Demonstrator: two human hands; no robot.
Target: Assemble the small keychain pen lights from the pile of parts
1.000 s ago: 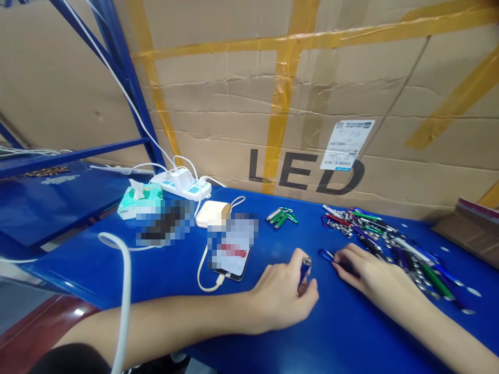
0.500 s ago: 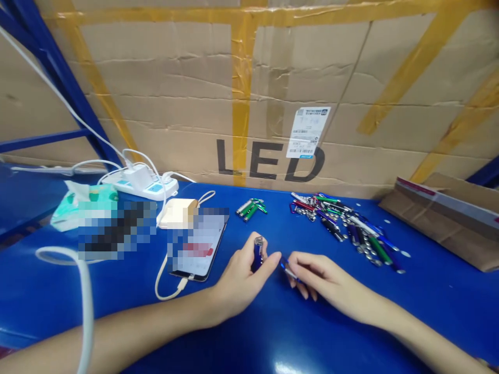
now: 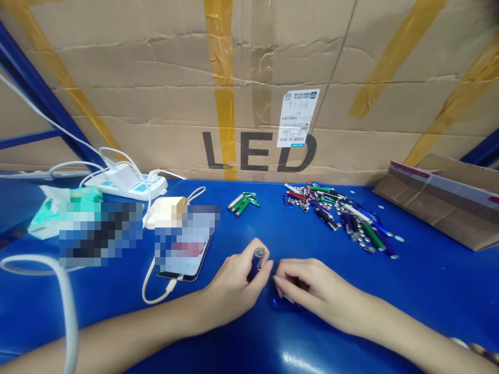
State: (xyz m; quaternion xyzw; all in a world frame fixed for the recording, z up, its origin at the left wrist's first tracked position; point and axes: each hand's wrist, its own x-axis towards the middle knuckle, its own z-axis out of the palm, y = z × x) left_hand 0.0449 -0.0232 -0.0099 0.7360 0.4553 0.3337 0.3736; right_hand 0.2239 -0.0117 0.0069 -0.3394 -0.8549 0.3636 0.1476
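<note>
My left hand is closed around a small dark blue metal tube, which looks like a keychain flashlight. Its silver end points up between thumb and forefinger. Just to the right, my right hand is closed, with fingertips pinched close to the left thumb. Below those fingers shows a shiny blue carabiner, partly covered by the hand. Several green and silver keychain flashlights lie in a small group beyond the hands. A larger mixed pile of flashlights with carabiners lies to the right.
On the left are a charging phone, a cream power adapter, a white power strip and a tissue pack. A white cable loops in front. A brown paper bag stands right; a large carton backs the blue table.
My right hand has turned palm-down and lowered slightly, with the blue carabiner now beneath its fingers. My left hand still holds the tube. The view has shifted a little.
</note>
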